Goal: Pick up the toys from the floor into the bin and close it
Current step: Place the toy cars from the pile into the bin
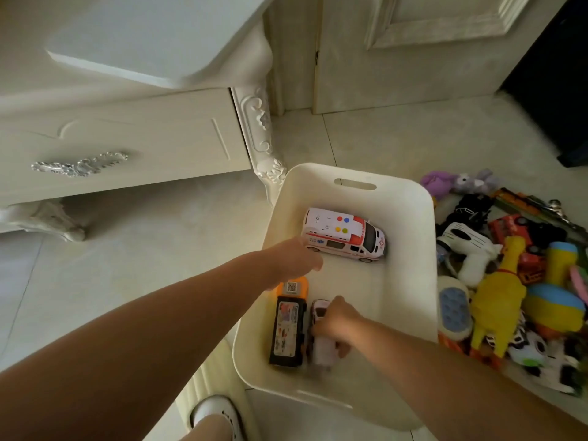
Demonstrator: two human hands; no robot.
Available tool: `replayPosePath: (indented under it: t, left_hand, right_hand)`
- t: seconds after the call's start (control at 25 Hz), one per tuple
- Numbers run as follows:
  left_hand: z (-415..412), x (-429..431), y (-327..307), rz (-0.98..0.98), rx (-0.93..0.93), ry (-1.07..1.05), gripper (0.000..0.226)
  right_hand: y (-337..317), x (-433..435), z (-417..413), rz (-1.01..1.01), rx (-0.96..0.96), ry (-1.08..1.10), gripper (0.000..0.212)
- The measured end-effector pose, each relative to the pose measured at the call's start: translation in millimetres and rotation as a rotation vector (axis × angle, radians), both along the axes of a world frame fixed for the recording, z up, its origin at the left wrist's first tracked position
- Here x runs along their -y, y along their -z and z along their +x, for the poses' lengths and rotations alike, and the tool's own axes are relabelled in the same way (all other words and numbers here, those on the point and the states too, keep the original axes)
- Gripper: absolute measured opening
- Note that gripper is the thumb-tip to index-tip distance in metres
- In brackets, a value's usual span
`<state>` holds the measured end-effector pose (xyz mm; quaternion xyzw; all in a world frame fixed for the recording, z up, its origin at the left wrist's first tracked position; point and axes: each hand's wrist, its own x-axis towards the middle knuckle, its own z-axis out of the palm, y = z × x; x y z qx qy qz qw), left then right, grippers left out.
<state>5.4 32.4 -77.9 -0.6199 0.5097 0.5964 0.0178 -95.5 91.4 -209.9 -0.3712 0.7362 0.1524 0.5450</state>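
An open cream bin (410, 249) stands on the floor. Inside it lie a white and red toy ambulance (345, 235) at the far end and a black and orange toy truck (288, 323) near the left wall. My right hand (337, 323) is inside the bin and grips a small white toy car (319, 308) beside the truck. My left hand (291, 261) reaches over the bin's left rim, fingers extended, close to the ambulance's rear and above the truck's orange end. A heap of toys (509, 281) lies on the floor to the right of the bin.
The heap includes a yellow rubber chicken (496, 297), a white toy gun (471, 249), purple plush toys (458, 183) and red vehicles (515, 230). A white cabinet (127, 148) with a carved leg stands left of the bin. A ribbed cream panel (206, 389), possibly the lid, lies by my shoe.
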Motion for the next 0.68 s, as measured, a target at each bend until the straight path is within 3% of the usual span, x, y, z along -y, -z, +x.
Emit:
replayPosePath:
  t: [0.16, 0.24, 0.36, 0.56, 0.68]
  left_hand:
    - [1, 0, 4, -0.013, 0.013, 0.031, 0.053]
    - [2, 2, 3, -0.008, 0.036, 0.059, 0.049]
    - [-3, 10, 0, -0.054, 0.066, 0.093, 0.04]
    - [-47, 11, -32, -0.519, -0.014, -0.015, 0.024]
    - [-92, -2, -45, -0.641, -0.106, 0.087, 0.025]
  right_hand:
    - [11, -22, 7, 0.018, 0.129, 0.127, 0.083]
    - [6, -23, 5, 0.019, 0.152, 0.137, 0.073]
    - [-15, -7, -3, -0.07, 0.092, -0.015, 0.053]
    - [-100, 35, -64, -0.382, 0.306, 0.226, 0.035]
    - [-157, 32, -126, -0.488, 0.432, 0.434, 0.025]
